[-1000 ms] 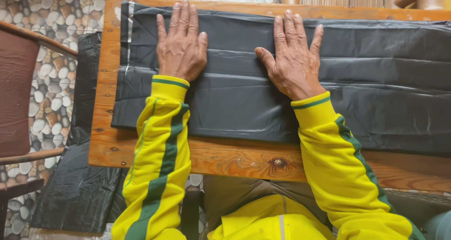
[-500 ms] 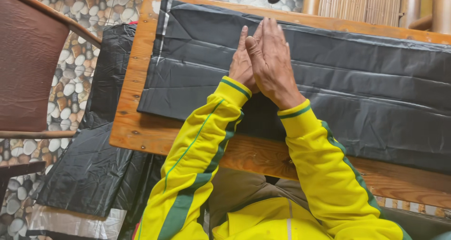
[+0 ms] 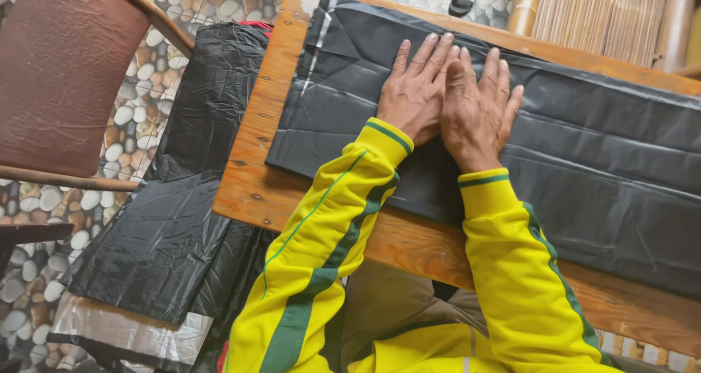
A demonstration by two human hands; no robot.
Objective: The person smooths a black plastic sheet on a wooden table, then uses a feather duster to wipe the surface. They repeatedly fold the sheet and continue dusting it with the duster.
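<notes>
Both hands flat and open, gripping nothing, palms pressed down on a long black plastic sheet (image 3: 584, 176) spread along a wooden worktop (image 3: 255, 190). Left hand (image 3: 418, 88) and right hand (image 3: 478, 106) side by side, touching along the inner edges, fingers stretched away from the body and lying across a lengthwise crease in the plastic. Sheet folded into a long band, covering most of the worktop from its left end to past the right edge of the view, with bare wood showing along the near side and the left end. Sleeves yellow with green stripes, reaching up from the bottom of the view. To the left of the worktop, lower down, a heap of more black plastic (image 3: 175, 219) lying on a pebble-patterned floor (image 3: 139, 103), just beside a chair with a brown seat (image 3: 62, 66). Bamboo-like slats (image 3: 599, 15) beyond the far edge, top right.
</notes>
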